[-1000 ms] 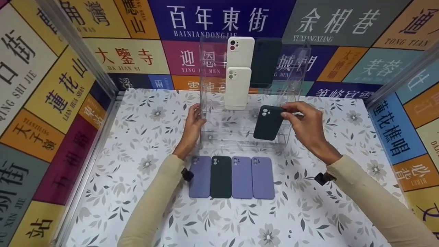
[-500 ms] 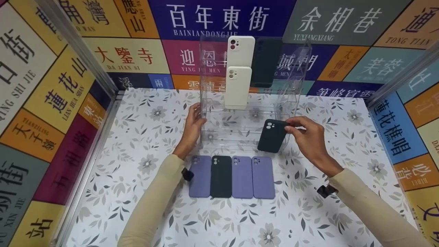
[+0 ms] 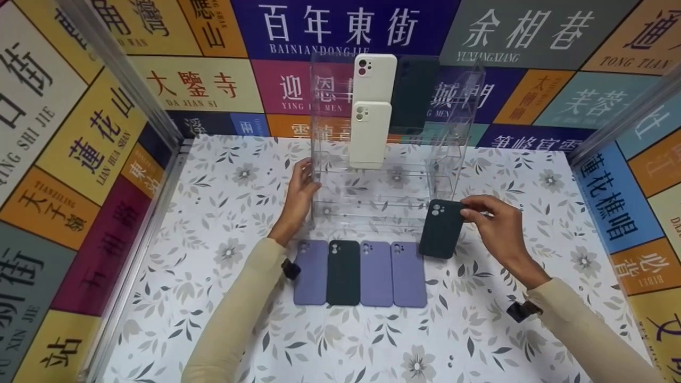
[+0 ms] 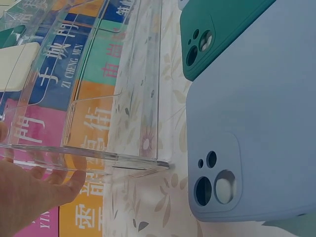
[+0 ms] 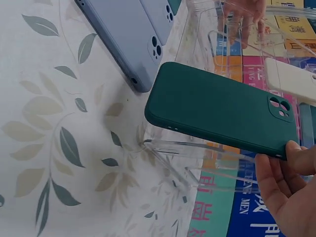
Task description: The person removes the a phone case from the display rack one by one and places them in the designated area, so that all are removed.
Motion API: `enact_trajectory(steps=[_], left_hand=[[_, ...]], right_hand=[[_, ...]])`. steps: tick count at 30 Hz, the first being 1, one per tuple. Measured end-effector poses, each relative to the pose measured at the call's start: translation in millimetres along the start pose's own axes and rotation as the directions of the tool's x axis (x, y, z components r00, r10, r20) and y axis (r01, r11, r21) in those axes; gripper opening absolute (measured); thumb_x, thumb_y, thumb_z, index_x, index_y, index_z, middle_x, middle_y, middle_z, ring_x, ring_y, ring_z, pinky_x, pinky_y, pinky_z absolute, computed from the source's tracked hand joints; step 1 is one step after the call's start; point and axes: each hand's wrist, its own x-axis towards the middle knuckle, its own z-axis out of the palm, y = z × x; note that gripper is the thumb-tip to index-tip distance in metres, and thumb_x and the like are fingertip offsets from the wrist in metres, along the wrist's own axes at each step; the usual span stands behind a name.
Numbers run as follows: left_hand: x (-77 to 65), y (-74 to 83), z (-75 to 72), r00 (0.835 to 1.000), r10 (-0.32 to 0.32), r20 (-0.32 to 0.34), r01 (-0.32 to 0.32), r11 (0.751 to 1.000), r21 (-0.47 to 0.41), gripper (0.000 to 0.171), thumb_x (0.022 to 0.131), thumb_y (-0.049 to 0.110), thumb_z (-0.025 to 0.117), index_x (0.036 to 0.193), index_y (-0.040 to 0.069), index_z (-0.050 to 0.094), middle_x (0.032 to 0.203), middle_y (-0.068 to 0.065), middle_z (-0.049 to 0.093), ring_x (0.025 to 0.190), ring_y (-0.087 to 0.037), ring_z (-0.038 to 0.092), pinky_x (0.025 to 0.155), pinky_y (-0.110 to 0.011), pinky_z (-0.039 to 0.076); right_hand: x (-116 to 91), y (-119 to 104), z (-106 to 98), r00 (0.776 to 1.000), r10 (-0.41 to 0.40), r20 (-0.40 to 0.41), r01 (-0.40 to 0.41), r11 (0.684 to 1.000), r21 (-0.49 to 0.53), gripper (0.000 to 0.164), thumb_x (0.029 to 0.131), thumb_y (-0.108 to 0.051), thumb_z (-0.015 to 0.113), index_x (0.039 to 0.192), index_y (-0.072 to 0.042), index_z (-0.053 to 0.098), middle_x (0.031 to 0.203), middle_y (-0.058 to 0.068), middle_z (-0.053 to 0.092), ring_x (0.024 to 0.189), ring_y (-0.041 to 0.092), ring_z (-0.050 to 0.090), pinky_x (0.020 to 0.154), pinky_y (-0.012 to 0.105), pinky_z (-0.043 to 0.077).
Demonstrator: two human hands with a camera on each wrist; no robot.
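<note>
My right hand (image 3: pixel 497 221) pinches a dark green phone case (image 3: pixel 441 230) by its upper right corner, thumb against fingers. In the right wrist view the case (image 5: pixel 212 108) tilts in the air, camera holes towards the hand. Behind it stands a clear acrylic tiered display stand (image 3: pixel 372 213). My left hand (image 3: pixel 298 197) holds the stand's left side low down; through the plastic its bent fingers (image 4: pixel 59 190) show in the left wrist view. Two white phone cases (image 3: pixel 371 135) and another dark green case (image 3: pixel 415 96) rest on the stand's upper tiers.
In front of the stand lies a row of phone cases: a purple case (image 3: pixel 311 274), a green case (image 3: pixel 344 274) and two more purple cases (image 3: pixel 376 275) to the right. Patterned walls (image 3: pixel 346 26) enclose the flower-printed table (image 3: pixel 255 324).
My right hand has drawn the dark green case down and to the right, from before the stand's lower tiers to beside the row's right end. The left hand has stayed at the stand's side.
</note>
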Motion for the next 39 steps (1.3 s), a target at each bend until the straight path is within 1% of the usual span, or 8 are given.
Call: enact_trajectory(steps=[6, 11, 15, 18, 24, 32, 35, 39], left_hand=[[0.6, -1.0, -1.3, 1.000, 0.015, 0.006, -0.015, 1.000, 0.021, 0.063, 0.105, -0.001, 0.048, 0.166, 0.004, 0.033, 0.175, -0.024, 0.032, 0.164, -0.042, 0.031, 0.127, -0.054, 0.036], [0.7, -1.3, -1.0, 1.000, 0.013, 0.005, -0.013, 1.000, 0.027, 0.061, 0.105, 0.001, 0.049, 0.164, 0.007, 0.036, 0.173, -0.021, 0.037, 0.162, -0.041, 0.034, 0.125, -0.052, 0.038], [1.0, -1.5, -0.6, 1.000, 0.007, 0.003, -0.007, 1.000, 0.026, 0.061, 0.105, 0.001, 0.049, 0.164, 0.008, 0.035, 0.173, -0.018, 0.038, 0.162, -0.039, 0.036, 0.125, -0.052, 0.039], [1.4, -1.7, -0.5, 1.000, 0.006, 0.002, -0.006, 1.000, 0.029, 0.063, 0.104, 0.001, 0.049, 0.165, 0.006, 0.034, 0.173, -0.019, 0.038, 0.162, -0.039, 0.035, 0.125, -0.052, 0.038], [1.4, -1.9, -0.5, 1.000, 0.001, 0.003, -0.001, 1.000, 0.031, 0.065, 0.104, 0.001, 0.050, 0.166, 0.003, 0.032, 0.175, -0.018, 0.036, 0.163, -0.036, 0.034, 0.126, -0.051, 0.038], [0.3, -1.5, -0.7, 1.000, 0.000, 0.006, 0.000, 0.999, 0.038, 0.065, 0.104, 0.003, 0.050, 0.167, 0.003, 0.032, 0.175, -0.020, 0.035, 0.163, -0.035, 0.035, 0.126, -0.052, 0.037], [0.2, -1.5, -0.7, 1.000, 0.003, 0.008, -0.003, 0.999, 0.035, 0.063, 0.106, 0.002, 0.049, 0.166, 0.002, 0.031, 0.175, -0.020, 0.033, 0.164, -0.036, 0.033, 0.126, -0.052, 0.037], [-0.3, -1.1, -0.4, 1.000, 0.009, 0.006, -0.009, 1.000, 0.028, 0.062, 0.106, 0.001, 0.048, 0.166, 0.002, 0.032, 0.174, -0.018, 0.036, 0.162, -0.033, 0.035, 0.125, -0.051, 0.038]], right_hand=[[-3.9, 8.8, -9.8, 0.989, 0.109, 0.104, -0.108, 0.994, -0.012, 0.020, 0.102, 0.002, 0.076, 0.121, 0.003, 0.080, 0.109, 0.022, 0.078, 0.086, 0.003, 0.074, 0.077, 0.021, 0.063], [-3.9, 22.0, -14.4, 0.967, 0.181, 0.180, -0.180, 0.983, -0.020, 0.024, 0.103, 0.001, 0.075, 0.126, 0.005, 0.078, 0.111, 0.024, 0.076, 0.085, 0.005, 0.075, 0.076, 0.021, 0.063], [-5.3, 32.8, -15.6, 0.927, 0.272, 0.257, -0.288, 0.957, 0.025, 0.026, 0.103, 0.002, 0.074, 0.128, 0.010, 0.075, 0.109, 0.023, 0.076, 0.084, 0.007, 0.075, 0.076, 0.026, 0.065], [-7.6, 41.4, -14.3, 0.890, 0.327, 0.318, -0.366, 0.928, 0.071, 0.028, 0.103, 0.003, 0.074, 0.128, 0.015, 0.072, 0.104, 0.016, 0.076, 0.083, 0.008, 0.075, 0.077, 0.030, 0.066], [-14.3, 55.2, -8.0, 0.827, 0.379, 0.414, -0.467, 0.874, 0.134, 0.030, 0.102, 0.006, 0.072, 0.128, 0.021, 0.067, 0.100, 0.006, 0.077, 0.079, 0.010, 0.075, 0.075, 0.033, 0.067], [-23.8, 65.3, 0.0, 0.781, 0.417, 0.464, -0.531, 0.835, 0.145, 0.031, 0.101, 0.007, 0.073, 0.127, 0.023, 0.067, 0.092, 0.002, 0.074, 0.070, 0.011, 0.073, 0.068, 0.028, 0.064], [-25.9, 68.8, 1.6, 0.773, 0.429, 0.468, -0.546, 0.825, 0.145, 0.031, 0.101, 0.006, 0.074, 0.127, 0.022, 0.068, 0.091, 0.004, 0.073, 0.070, 0.012, 0.073, 0.068, 0.028, 0.065], [-27.7, 72.2, 3.8, 0.766, 0.444, 0.465, -0.556, 0.820, 0.134, 0.033, 0.101, 0.005, 0.074, 0.129, 0.021, 0.068, 0.095, 0.005, 0.075, 0.074, 0.012, 0.075, 0.071, 0.029, 0.066]])
